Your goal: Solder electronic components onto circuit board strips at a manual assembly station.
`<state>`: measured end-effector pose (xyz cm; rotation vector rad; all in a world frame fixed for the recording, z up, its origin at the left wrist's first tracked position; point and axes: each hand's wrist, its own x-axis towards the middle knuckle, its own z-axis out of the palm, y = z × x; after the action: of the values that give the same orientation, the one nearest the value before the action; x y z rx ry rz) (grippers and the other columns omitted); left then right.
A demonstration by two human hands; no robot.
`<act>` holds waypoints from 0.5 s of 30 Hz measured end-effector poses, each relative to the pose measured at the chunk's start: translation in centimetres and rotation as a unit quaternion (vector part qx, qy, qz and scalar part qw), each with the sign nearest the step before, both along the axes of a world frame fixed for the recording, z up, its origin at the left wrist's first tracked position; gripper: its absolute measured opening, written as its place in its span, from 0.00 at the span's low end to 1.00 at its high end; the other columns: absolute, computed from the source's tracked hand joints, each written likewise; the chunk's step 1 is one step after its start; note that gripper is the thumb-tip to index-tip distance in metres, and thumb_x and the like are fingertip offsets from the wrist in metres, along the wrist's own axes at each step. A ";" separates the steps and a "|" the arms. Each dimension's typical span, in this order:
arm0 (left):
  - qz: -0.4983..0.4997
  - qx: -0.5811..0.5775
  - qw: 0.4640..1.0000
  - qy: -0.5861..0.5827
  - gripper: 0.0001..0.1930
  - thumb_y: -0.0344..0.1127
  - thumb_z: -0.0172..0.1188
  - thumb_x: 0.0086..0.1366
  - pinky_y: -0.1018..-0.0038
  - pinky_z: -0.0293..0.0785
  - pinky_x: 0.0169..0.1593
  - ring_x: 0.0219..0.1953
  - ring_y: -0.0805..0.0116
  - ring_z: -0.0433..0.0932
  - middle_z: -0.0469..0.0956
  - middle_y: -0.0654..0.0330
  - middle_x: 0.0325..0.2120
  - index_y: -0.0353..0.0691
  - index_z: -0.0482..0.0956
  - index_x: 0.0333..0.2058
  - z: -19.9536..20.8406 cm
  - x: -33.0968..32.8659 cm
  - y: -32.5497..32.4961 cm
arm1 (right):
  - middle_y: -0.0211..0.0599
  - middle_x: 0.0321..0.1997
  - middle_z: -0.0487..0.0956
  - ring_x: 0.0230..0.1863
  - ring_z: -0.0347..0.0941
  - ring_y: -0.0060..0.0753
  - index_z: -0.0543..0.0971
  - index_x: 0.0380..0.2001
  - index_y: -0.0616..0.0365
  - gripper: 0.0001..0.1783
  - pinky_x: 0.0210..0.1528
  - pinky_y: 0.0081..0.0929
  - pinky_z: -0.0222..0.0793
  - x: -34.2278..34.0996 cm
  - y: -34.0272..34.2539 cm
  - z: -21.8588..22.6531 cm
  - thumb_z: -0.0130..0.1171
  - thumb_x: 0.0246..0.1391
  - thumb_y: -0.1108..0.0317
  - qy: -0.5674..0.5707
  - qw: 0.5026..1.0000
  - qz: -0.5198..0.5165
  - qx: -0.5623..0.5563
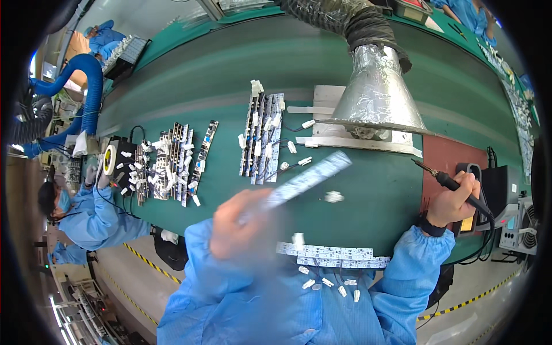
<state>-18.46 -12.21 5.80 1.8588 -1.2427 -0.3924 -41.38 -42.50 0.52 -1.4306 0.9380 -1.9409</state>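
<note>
One metal hood (376, 86) stands beyond the hands, over the green table (374, 207). Two groups of circuit strips (262, 138) lie to its left; two loose strips (328, 252) lie along the near edge. The left hand (238, 221), blurred, pinches the end of one raised strip (310, 179). The right hand's (451, 202) fingers wrap one soldering iron (446, 180). Strip markings are too small to read.

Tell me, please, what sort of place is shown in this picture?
Most likely an electronics assembly workshop. A soldering iron is in use or ready at the bench, circuit strips with white connectors lie on it, and a silver hood, probably for fumes, hangs above.
</note>
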 end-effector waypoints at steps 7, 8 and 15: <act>0.256 -0.187 0.935 0.161 0.18 0.30 0.52 0.69 0.82 0.68 0.34 0.30 0.79 0.71 0.79 0.58 0.41 0.32 0.71 0.56 -3.5 5.3 2.0 | 0.29 0.20 0.62 0.25 0.61 0.24 0.63 0.17 0.61 0.16 0.32 0.22 0.61 0.0 0.2 0.2 0.46 0.60 0.75 -0.002 1.000 0.014 0.006; 0.266 -0.179 0.930 0.178 0.18 0.30 0.53 0.69 0.81 0.69 0.36 0.33 0.78 0.72 0.78 0.59 0.42 0.32 0.71 0.56 -4.0 6.1 1.5 | 0.30 0.19 0.63 0.25 0.60 0.23 0.63 0.16 0.61 0.17 0.31 0.21 0.60 0.2 0.3 0.4 0.47 0.61 0.73 0.005 1.000 0.015 0.003; 0.198 -0.021 0.977 -0.079 0.19 0.25 0.53 0.64 0.69 0.65 0.57 0.54 0.59 0.70 0.70 0.51 0.52 0.33 0.71 0.55 -6.8 7.2 -2.3 | 0.29 0.19 0.63 0.24 0.58 0.21 0.63 0.16 0.60 0.19 0.28 0.19 0.57 1.0 0.4 0.4 0.47 0.62 0.71 0.020 1.000 0.005 0.007</act>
<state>-11.25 -14.47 -1.00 2.0738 -0.9380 -0.0003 -40.41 -42.14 0.91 -1.4688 0.9573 -1.9016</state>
